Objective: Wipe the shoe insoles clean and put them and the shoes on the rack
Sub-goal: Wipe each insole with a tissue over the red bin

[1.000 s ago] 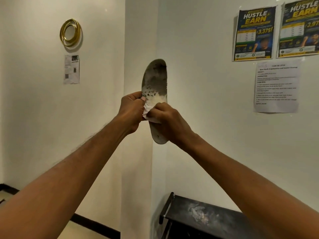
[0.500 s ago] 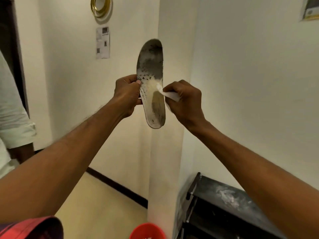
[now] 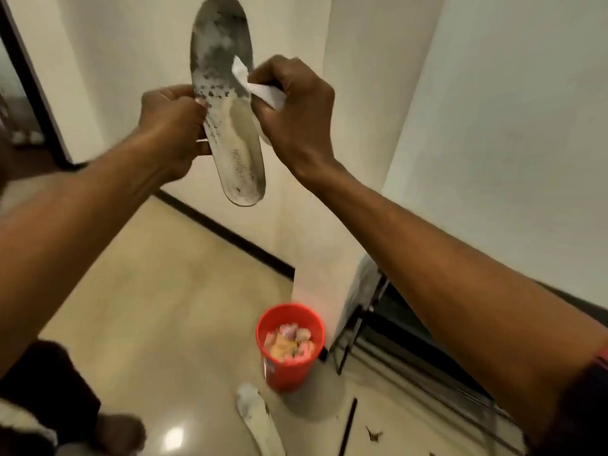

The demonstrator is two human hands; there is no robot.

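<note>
Below my raised arms, a glossy beige tiled floor (image 3: 138, 324) carries a red bucket (image 3: 289, 360) filled with crumpled scraps, standing at the foot of a white wall corner. Just beside it, nearer me, a second insole (image 3: 260, 422) lies flat, and a black metal rack (image 3: 394, 343) stands against the wall.

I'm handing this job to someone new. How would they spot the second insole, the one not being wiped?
Start at the red bucket standing on the tiled floor beside the black rack. Just in front of it, a pale insole lies flat on the floor. Unlike the insole held up in the left hand and wiped by the right hand, nobody touches it.
</note>
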